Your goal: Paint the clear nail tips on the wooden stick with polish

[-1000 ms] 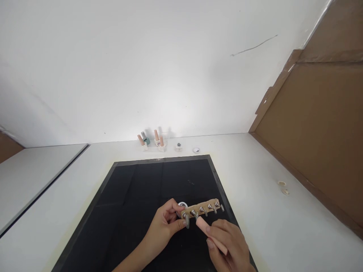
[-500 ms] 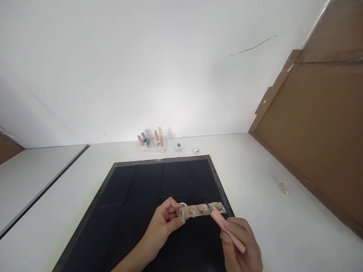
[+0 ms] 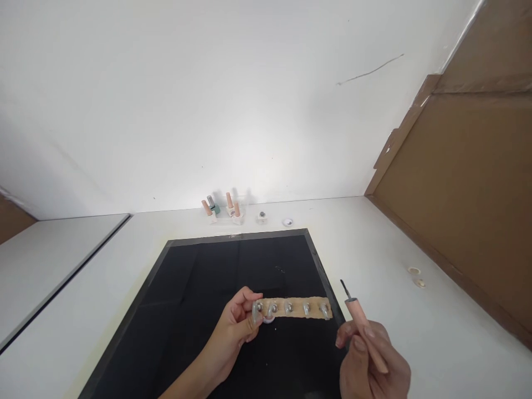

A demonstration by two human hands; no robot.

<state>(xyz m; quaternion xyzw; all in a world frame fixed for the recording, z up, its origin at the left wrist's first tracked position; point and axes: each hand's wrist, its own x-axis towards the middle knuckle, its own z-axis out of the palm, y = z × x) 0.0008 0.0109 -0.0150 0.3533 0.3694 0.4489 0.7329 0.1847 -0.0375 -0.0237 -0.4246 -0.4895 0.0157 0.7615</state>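
My left hand (image 3: 239, 316) pinches the left end of a tan cardboard strip (image 3: 297, 308) above the black mat (image 3: 199, 288). Several glossy grey false nails (image 3: 306, 309) stand in a row along the strip. Part of a small round white thing (image 3: 269, 320) shows under the strip by my left fingers. To the right, my right hand (image 3: 374, 354) is closed around a nail polish brush (image 3: 359, 316) with a peach handle. Its dark bristle tip points up and left, apart from the strip.
Against the wall at the back stand several nail polish bottles (image 3: 236, 213), and an uncapped bottle (image 3: 261, 217) is beside them. A small white dish (image 3: 287, 222) lies to its right. Two small round pieces (image 3: 419, 283) rest near the cardboard panel (image 3: 465, 210) on the right.
My right hand has drawn the brush away from the strip, to the right. My left hand has shifted slightly left and turned the strip, so the nails face me more.
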